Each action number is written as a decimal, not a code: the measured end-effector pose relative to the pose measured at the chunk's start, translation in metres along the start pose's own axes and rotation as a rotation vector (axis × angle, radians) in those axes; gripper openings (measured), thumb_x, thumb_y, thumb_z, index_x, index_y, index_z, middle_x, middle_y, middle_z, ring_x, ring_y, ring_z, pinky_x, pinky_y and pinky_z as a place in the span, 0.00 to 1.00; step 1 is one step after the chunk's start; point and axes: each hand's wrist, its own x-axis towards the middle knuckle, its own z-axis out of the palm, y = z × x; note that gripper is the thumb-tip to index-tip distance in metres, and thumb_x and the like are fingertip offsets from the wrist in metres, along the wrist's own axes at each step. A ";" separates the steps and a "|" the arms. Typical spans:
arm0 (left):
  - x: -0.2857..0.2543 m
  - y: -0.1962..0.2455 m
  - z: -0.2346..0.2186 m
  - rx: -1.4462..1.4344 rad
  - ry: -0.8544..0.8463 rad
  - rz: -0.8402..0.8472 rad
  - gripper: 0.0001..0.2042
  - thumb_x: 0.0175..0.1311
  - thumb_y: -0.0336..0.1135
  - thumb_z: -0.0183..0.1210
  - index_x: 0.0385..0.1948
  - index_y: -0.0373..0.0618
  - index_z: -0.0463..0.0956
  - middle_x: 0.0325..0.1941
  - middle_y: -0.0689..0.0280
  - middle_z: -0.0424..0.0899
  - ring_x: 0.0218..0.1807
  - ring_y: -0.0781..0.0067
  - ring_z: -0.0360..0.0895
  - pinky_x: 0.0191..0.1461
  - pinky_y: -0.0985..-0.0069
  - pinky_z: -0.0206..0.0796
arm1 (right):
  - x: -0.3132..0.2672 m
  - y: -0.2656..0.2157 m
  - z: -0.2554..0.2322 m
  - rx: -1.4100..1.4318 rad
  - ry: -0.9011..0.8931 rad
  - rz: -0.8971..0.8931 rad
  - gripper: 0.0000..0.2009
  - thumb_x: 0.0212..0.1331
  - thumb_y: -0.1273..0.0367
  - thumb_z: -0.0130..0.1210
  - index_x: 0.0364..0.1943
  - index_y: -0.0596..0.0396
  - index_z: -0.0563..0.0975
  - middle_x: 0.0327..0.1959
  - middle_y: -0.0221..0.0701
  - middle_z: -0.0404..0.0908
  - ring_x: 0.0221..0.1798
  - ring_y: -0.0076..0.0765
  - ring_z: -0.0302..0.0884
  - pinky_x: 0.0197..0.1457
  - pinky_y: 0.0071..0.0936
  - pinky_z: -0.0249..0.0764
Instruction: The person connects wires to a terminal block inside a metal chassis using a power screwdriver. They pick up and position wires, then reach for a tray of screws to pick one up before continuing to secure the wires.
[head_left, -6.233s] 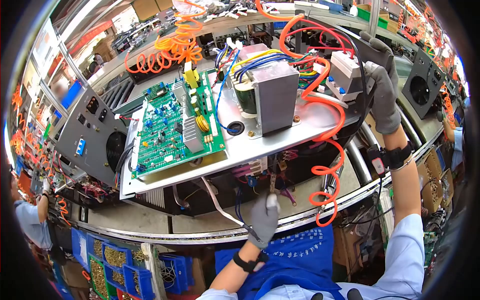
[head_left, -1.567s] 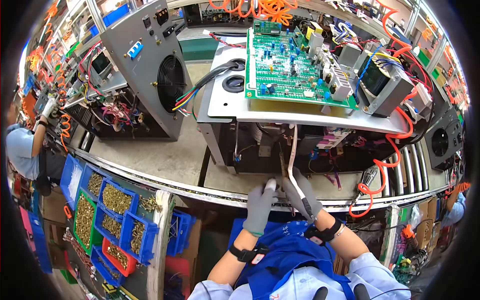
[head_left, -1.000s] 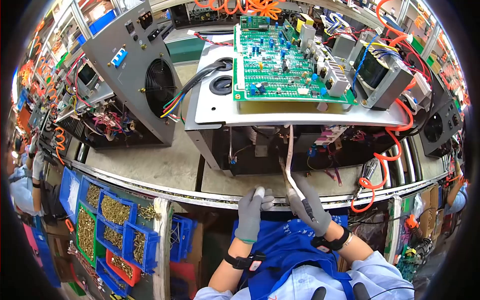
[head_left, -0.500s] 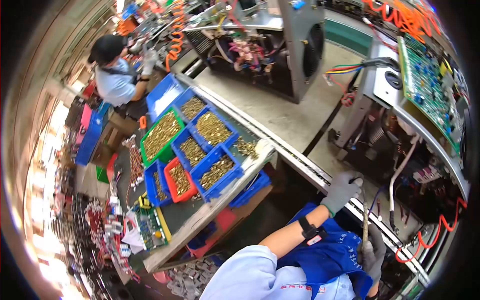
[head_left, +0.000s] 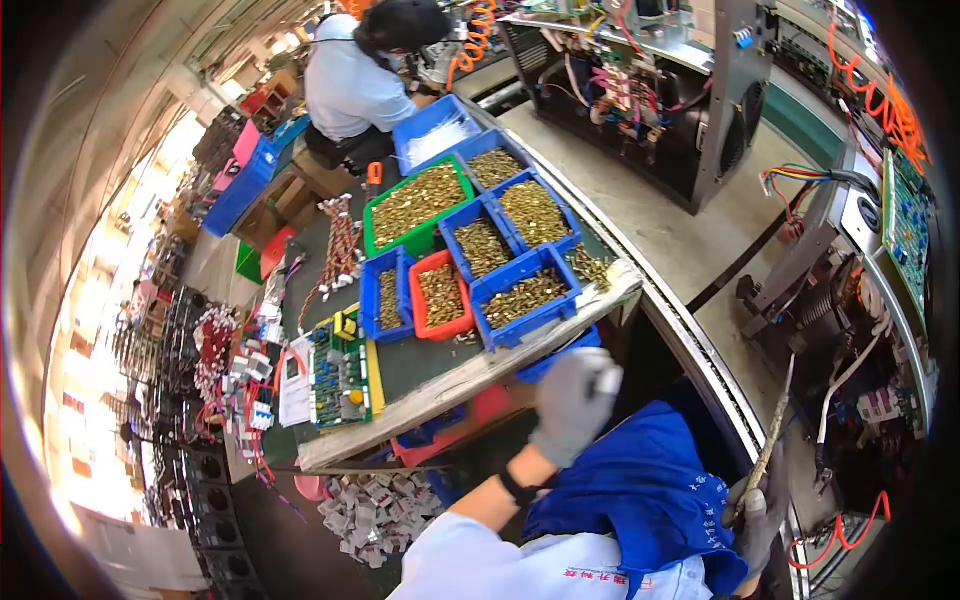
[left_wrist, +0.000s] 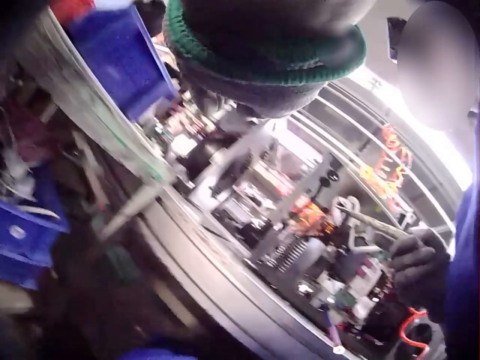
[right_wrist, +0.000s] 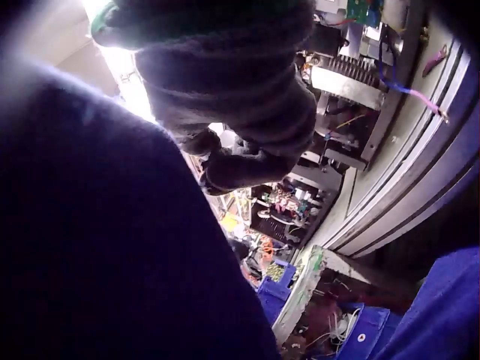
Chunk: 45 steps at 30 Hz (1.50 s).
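My left hand (head_left: 580, 405), in a grey glove and blurred, hovers near the bench's wooden edge, close to the blue bins of brass-coloured screws (head_left: 525, 300). Its fingers look loosely curled, and nothing shows in them. At the lower right, my gloved right hand (head_left: 755, 525) grips a long thin rod-shaped tool (head_left: 772, 430) with a worn tan shaft and narrow dark tip, pointing up and away. In the left wrist view the tool (left_wrist: 371, 221) sticks out of the right hand (left_wrist: 420, 262). Beside it stands the opened machine chassis (head_left: 800, 310) with its green circuit board (head_left: 905, 225).
A green bin (head_left: 418, 205) and a red bin (head_left: 440, 295) of small metal parts stand among the blue ones. A circuit board (head_left: 342, 372) lies on the bench. Another chassis (head_left: 640, 110) sits on the line. A person (head_left: 355, 75) works beyond the bins. A red coiled hose (head_left: 850, 540) hangs right.
The head view has swung left to the bins. My left hand has left the right hand's side and moved left toward them. The right hand keeps the tool, away from the chassis.
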 end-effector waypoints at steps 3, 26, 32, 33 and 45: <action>-0.018 -0.047 -0.065 0.188 0.195 -0.299 0.09 0.53 0.26 0.64 0.34 0.42 0.74 0.33 0.63 0.80 0.34 0.69 0.80 0.37 0.78 0.73 | 0.004 0.004 0.004 0.068 -0.180 -0.042 0.44 0.53 0.45 0.58 0.67 0.64 0.59 0.20 0.29 0.72 0.17 0.19 0.67 0.17 0.15 0.59; 0.014 -0.066 -0.075 0.180 0.075 -0.374 0.10 0.57 0.35 0.61 0.41 0.47 0.79 0.36 0.60 0.78 0.31 0.58 0.77 0.34 0.67 0.70 | -0.004 0.007 0.041 0.157 -0.344 -0.005 0.31 0.51 0.59 0.62 0.56 0.62 0.65 0.23 0.33 0.75 0.18 0.26 0.70 0.20 0.20 0.65; -0.004 -0.144 -0.166 0.604 0.221 -0.454 0.11 0.56 0.33 0.58 0.41 0.50 0.80 0.37 0.60 0.80 0.37 0.56 0.79 0.41 0.62 0.71 | -0.013 0.006 0.042 0.132 -0.340 -0.060 0.33 0.50 0.56 0.64 0.55 0.62 0.66 0.22 0.32 0.75 0.18 0.25 0.70 0.20 0.19 0.63; -0.011 -0.159 -0.173 0.606 0.217 -0.450 0.11 0.56 0.33 0.58 0.41 0.50 0.80 0.37 0.60 0.80 0.37 0.56 0.79 0.41 0.62 0.71 | -0.015 0.007 0.041 0.146 -0.345 -0.053 0.34 0.50 0.54 0.65 0.55 0.61 0.66 0.22 0.32 0.75 0.19 0.25 0.71 0.20 0.19 0.63; 0.010 -0.183 -0.176 0.618 -0.349 -0.627 0.14 0.59 0.45 0.55 0.46 0.58 0.80 0.38 0.57 0.83 0.43 0.51 0.79 0.46 0.57 0.71 | -0.028 0.020 0.025 0.220 -0.298 -0.047 0.34 0.49 0.53 0.67 0.54 0.61 0.66 0.23 0.33 0.76 0.19 0.27 0.72 0.20 0.20 0.65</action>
